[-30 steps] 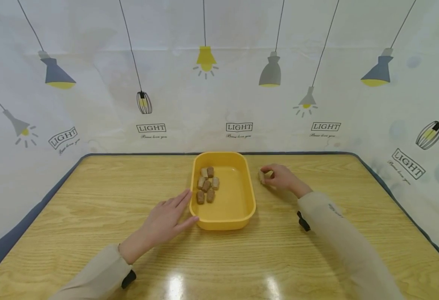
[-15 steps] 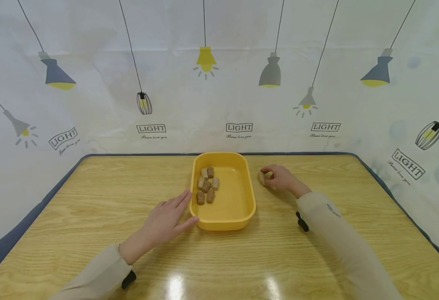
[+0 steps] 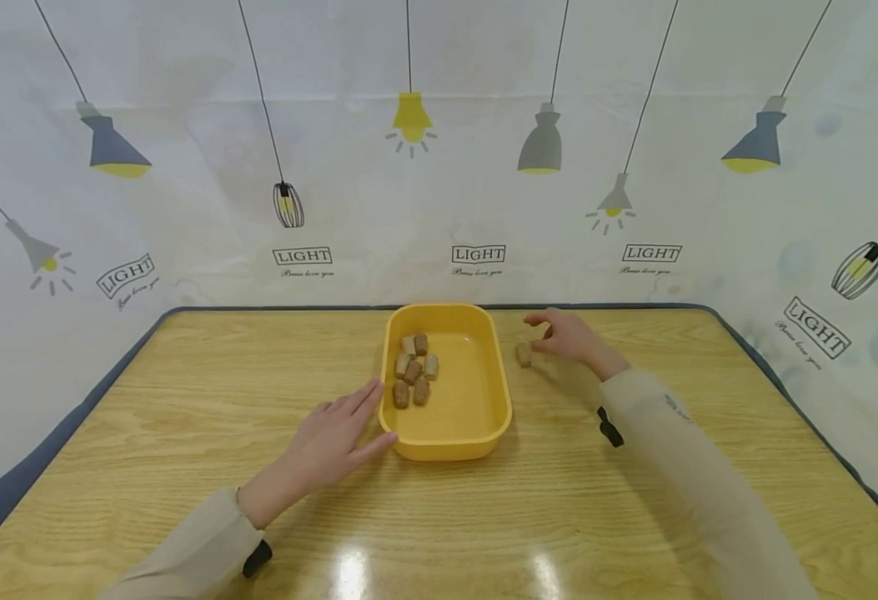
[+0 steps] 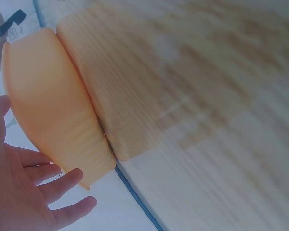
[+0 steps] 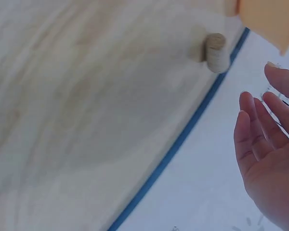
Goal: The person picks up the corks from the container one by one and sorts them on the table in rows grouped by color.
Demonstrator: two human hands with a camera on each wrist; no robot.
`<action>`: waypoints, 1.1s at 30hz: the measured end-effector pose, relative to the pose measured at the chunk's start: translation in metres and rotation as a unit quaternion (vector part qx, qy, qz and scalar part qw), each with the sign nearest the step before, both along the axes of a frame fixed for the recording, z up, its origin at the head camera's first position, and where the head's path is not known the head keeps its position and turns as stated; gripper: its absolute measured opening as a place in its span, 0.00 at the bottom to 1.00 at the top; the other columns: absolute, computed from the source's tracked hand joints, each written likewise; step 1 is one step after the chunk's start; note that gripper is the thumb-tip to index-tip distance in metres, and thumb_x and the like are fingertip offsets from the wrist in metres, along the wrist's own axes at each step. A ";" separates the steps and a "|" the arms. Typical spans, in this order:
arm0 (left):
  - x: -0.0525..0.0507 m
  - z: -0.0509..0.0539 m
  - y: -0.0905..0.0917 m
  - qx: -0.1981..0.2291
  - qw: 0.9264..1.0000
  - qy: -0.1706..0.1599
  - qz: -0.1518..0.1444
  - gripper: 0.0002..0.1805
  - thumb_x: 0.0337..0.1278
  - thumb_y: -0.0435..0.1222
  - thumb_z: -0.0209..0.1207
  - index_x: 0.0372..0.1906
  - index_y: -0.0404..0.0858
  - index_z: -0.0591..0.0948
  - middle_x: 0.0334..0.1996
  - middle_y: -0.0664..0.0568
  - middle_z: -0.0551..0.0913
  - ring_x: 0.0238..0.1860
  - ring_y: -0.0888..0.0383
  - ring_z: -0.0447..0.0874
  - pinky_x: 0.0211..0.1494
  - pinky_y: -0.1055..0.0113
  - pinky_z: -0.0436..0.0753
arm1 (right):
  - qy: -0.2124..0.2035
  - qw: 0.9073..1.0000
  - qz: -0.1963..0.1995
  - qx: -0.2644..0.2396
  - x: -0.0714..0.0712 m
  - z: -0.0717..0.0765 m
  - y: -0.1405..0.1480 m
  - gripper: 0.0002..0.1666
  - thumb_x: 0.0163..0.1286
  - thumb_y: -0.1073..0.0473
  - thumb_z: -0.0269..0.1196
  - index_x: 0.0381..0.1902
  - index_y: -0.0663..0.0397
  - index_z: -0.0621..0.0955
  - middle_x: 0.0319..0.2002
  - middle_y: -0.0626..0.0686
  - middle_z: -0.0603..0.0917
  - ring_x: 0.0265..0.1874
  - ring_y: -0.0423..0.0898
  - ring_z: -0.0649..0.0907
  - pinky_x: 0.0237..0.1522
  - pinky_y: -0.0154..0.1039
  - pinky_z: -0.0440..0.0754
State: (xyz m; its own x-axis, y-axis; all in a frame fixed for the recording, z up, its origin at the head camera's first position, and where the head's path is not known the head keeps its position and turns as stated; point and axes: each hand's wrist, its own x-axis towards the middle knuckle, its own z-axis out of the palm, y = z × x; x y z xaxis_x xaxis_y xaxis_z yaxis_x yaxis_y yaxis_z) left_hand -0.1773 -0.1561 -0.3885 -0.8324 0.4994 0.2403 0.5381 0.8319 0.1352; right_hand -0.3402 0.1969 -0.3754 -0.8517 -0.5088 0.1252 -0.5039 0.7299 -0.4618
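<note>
A yellow plastic bin (image 3: pixel 472 417) stands mid-table in the head view, with several short tan and brown cork-like pieces (image 3: pixel 413 372) along its left side. Against its left rim rests my left hand (image 3: pixel 326 442), fingers extended; the left wrist view shows them along the bin's outer wall (image 4: pixel 58 91). One tan cork-like cylinder (image 3: pixel 524 355) stands on the table just right of the bin, also visible as a cylinder (image 5: pixel 216 53) in the right wrist view. Just right of and above it is my right hand (image 3: pixel 569 337), thumb and fingers parted, holding nothing.
The wood-grain table (image 3: pixel 243 358) ends at a dark blue edge. Behind and to both sides hangs a white backdrop (image 3: pixel 378 192) printed with lamps and lettering. Black wrist straps sit at both sleeves.
Earlier my right hand pinched the tan cylinder beside the bin. Now its fingers have parted and lifted slightly up and right, leaving the cylinder standing there. My left hand stays put.
</note>
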 end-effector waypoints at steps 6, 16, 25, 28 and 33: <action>0.000 -0.001 0.000 0.002 1.000 -0.001 0.001 0.40 0.57 0.59 0.42 0.64 0.32 0.59 0.63 0.43 0.59 0.55 0.45 0.67 0.50 0.47 0.67 | 0.004 1.000 -0.001 -0.020 -0.002 0.021 -0.010 0.24 0.58 0.64 0.60 0.52 0.68 0.72 0.49 0.65 0.74 0.34 0.54 0.78 0.38 0.46 0.75; 0.000 -0.001 -0.001 0.001 1.000 0.002 0.000 0.40 0.57 0.59 0.42 0.64 0.32 0.59 0.63 0.43 0.59 0.55 0.45 0.67 0.50 0.48 0.67 | -0.003 0.999 0.010 -0.036 0.006 0.055 -0.041 0.23 0.60 0.61 0.60 0.53 0.63 0.72 0.49 0.60 0.74 0.36 0.51 0.77 0.39 0.44 0.75; -0.001 -0.002 -0.001 0.002 1.000 0.003 0.000 0.40 0.57 0.60 0.41 0.64 0.33 0.59 0.63 0.44 0.59 0.55 0.45 0.66 0.51 0.47 0.66 | 0.001 0.999 0.037 -0.025 0.011 0.076 -0.069 0.23 0.60 0.58 0.60 0.53 0.61 0.73 0.48 0.58 0.75 0.34 0.48 0.77 0.39 0.42 0.74; 0.000 -0.002 -0.001 0.001 1.000 -0.001 0.001 0.41 0.57 0.60 0.41 0.64 0.33 0.59 0.63 0.43 0.59 0.56 0.45 0.66 0.52 0.47 0.65 | 0.005 0.999 0.041 -0.019 0.011 0.080 -0.077 0.23 0.59 0.58 0.61 0.52 0.61 0.74 0.47 0.58 0.76 0.33 0.48 0.78 0.39 0.42 0.74; 0.000 -0.001 -0.001 -0.002 1.000 -0.004 0.003 0.41 0.57 0.60 0.41 0.64 0.33 0.59 0.63 0.44 0.59 0.56 0.45 0.66 0.52 0.47 0.66 | 0.005 0.999 0.042 -0.011 0.012 0.083 -0.093 0.22 0.59 0.59 0.61 0.52 0.61 0.74 0.46 0.57 0.77 0.34 0.48 0.78 0.41 0.41 0.74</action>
State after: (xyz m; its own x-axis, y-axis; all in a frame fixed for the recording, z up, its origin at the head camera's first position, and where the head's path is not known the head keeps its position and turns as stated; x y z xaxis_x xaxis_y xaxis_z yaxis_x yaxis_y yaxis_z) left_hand -0.1778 -0.1572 -0.3896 -0.8369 0.4957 0.2321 0.5327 0.8352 0.1367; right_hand -0.3278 0.1041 -0.2925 -0.8052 -0.5749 0.1455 -0.5673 0.6752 -0.4714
